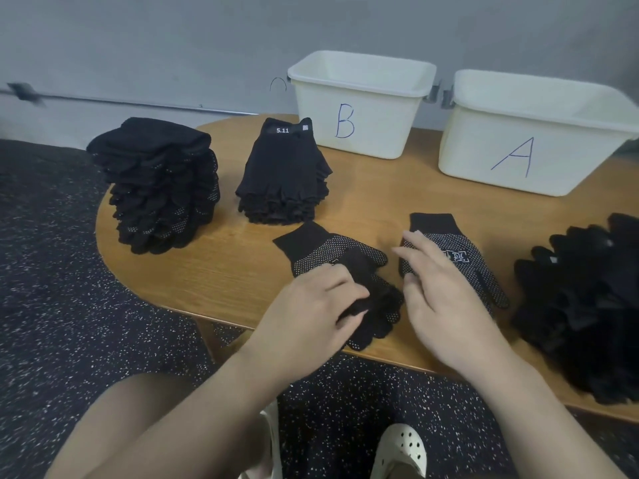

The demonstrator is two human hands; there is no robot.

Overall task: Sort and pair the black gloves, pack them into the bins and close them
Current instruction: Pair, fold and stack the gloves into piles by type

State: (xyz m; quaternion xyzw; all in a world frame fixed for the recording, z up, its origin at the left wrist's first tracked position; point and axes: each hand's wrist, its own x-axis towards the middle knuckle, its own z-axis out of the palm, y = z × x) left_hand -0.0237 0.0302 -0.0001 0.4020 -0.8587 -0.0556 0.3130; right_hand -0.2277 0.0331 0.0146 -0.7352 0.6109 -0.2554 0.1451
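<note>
Bare tabletop (373, 198) between bins (359, 105) and gloves (332, 261).

You are facing a wooden table (363, 202) with bin B (359, 108) at twelve o'clock and bin A (532, 140) at two. Two glove stacks (159, 184) (283, 174) sit at ten and eleven. Two dotted gloves (332, 250) (460, 250) lie at centre, and a loose glove heap (584, 305) at four.

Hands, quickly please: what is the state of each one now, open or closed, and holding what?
Left hand: closed, its fingers gripping the dotted glove at the table's near edge.
Right hand: open, fingers straight, over the second dotted glove, holding nothing.
</note>
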